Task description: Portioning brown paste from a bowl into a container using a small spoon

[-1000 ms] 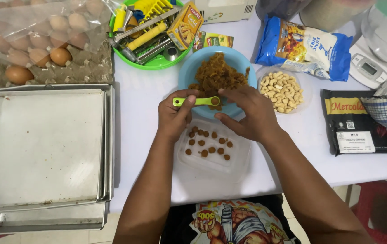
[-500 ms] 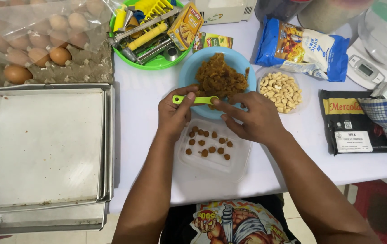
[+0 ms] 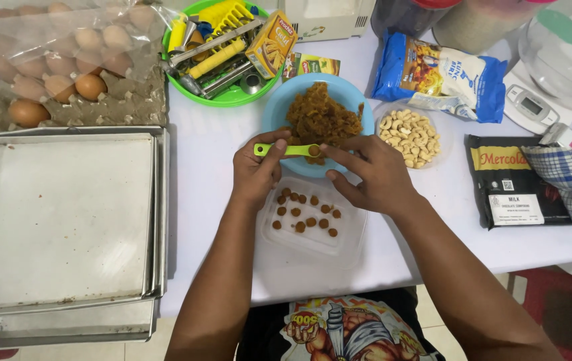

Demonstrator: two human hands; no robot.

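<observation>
My left hand (image 3: 256, 171) grips the handle of a small yellow-green measuring spoon (image 3: 286, 150), held level over the near rim of a blue bowl (image 3: 274, 111) heaped with brown sticky filling (image 3: 318, 117). The fingertips of my right hand (image 3: 366, 172) press on the brown filling in the spoon's cup. Just below both hands lies a clear plastic lid (image 3: 347, 235) carrying several small brown balls (image 3: 305, 214).
A small clear bowl of cashews (image 3: 405, 132) stands right of the blue bowl. Stacked metal baking trays (image 3: 59, 224) fill the left. An egg carton (image 3: 59, 70), a green basket of tools (image 3: 222, 47), a blue packet (image 3: 443, 75), a kitchen scale (image 3: 532, 105) and a black chocolate pack (image 3: 500, 184) ring the white table.
Both hands and the spoon have shifted slightly toward the blue bowl. My right fingertips have moved onto the spoon's cup.
</observation>
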